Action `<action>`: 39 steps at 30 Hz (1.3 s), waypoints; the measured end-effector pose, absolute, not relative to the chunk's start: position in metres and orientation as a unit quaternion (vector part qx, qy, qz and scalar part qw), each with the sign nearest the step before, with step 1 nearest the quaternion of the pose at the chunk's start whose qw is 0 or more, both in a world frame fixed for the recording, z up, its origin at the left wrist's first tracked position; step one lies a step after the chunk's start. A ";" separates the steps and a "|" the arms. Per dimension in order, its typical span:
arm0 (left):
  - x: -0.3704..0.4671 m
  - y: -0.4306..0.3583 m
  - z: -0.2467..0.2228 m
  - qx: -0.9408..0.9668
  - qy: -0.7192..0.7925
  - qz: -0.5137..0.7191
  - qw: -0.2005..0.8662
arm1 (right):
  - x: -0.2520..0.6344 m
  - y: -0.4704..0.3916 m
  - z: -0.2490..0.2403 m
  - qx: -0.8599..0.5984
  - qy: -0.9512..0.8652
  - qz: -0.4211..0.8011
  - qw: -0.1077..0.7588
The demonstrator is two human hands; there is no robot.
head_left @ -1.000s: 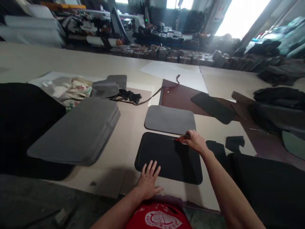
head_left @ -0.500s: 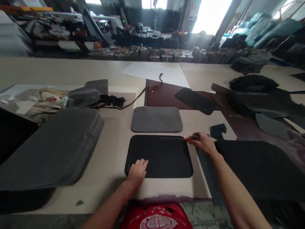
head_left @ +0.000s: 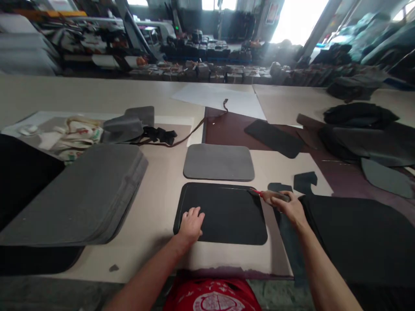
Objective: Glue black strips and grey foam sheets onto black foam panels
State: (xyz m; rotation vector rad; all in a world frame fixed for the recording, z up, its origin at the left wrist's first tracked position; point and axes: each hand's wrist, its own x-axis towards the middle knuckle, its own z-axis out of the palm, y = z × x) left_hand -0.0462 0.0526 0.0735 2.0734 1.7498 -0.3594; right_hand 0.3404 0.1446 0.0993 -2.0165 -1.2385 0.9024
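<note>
Black panel, long axis crosswise, left fingers loosely bent on it, right fingers gripping red-tipped tool pointing left

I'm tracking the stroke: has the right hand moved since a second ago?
Yes, rightward: the right hand was near the grey panel's right-hand near corner; now it is beyond that corner.
</note>
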 end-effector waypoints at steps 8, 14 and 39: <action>-0.045 0.063 0.068 0.721 0.646 -0.132 0.216 | 0.218 0.140 0.084 -0.645 -0.488 0.489 0.327; -0.050 0.066 0.063 0.712 0.655 -0.132 0.217 | 0.136 0.177 0.068 -0.618 -0.596 0.408 0.310; -0.049 0.067 0.062 0.706 0.660 -0.122 0.226 | 0.191 0.191 0.104 -0.613 -0.750 0.199 0.151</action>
